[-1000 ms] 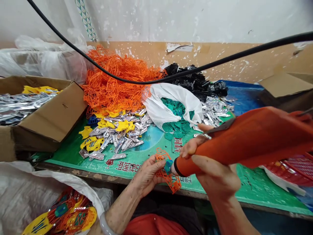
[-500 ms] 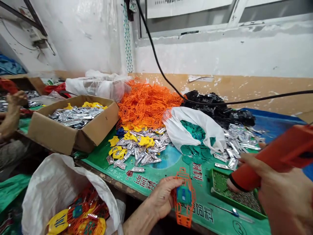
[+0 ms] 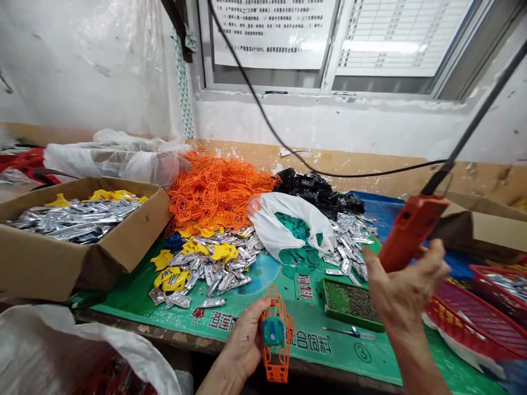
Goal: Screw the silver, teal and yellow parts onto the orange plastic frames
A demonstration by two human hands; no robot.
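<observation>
The fingers of my left hand (image 3: 247,343) are closed narrow on an orange frame (image 3: 276,373), with my thumb along its upper left edge. The frame stands with its long side running toward me, at the front edge of the green surface (image 3: 325,362). A green piece (image 3: 272,332) sits in the middle of it, framed by the orange bars.

My right hand (image 3: 403,299) is raised, its back toward me, at the lower part of a red power tool (image 3: 405,233). The thumb points up on the tool's left side and the fingers reach out to the right, spread well apart from the thumb. The tool's lower end is hidden behind my hand, so I cannot tell whether those fingers grip it or only touch it. The tool leans, its top to the right, under a dark rod (image 3: 480,115).

Just left of my right hand lies a green tray (image 3: 349,322) of small grey bits, with a thin screwdriver (image 3: 349,332) in front of it. A red basket (image 3: 473,323) is to the right.
</observation>
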